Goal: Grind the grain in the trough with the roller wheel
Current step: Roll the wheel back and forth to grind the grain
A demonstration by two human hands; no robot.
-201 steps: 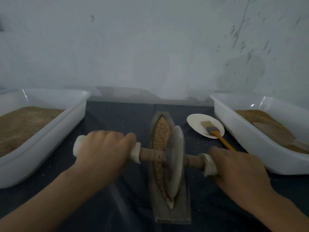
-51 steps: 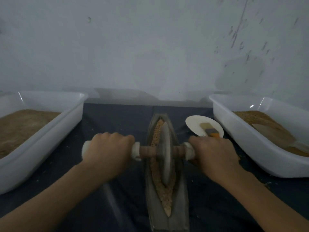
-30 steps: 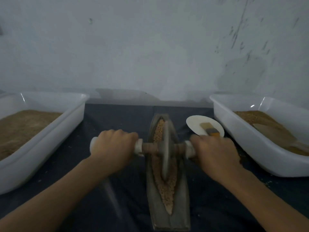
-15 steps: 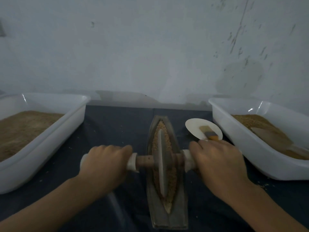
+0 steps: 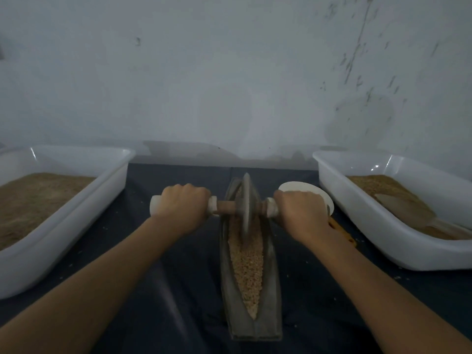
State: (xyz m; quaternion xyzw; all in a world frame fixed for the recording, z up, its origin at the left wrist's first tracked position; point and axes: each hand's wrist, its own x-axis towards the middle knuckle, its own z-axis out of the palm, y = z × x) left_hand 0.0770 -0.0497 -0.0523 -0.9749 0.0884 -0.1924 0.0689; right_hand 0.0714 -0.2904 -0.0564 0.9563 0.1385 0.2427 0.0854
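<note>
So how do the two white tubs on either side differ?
The left tub holds a level bed of brown meal with nothing lying in it. The right tub holds a mound that slopes down, with a scoop resting on it. Both are white, rectangular and sit on the dark cloth.

A dull grey is seen on the trough (image 5: 271,297) and on the roller wheel (image 5: 246,205), whose axle is reddish brown with off-white grips. The grain (image 5: 246,267) is coloured pale tan, speckled throughout. White is worn by both trays (image 5: 76,213) (image 5: 383,233) — their contents are sandy brown. The cloth (image 5: 163,290) over the tabletop is dark blue-grey, flecked with pale crumbs. A white dish (image 5: 301,187) and an orange brush handle (image 5: 342,232) are seen near the right edge — the wall (image 5: 229,72) is pale grey, streaked darker.
</note>
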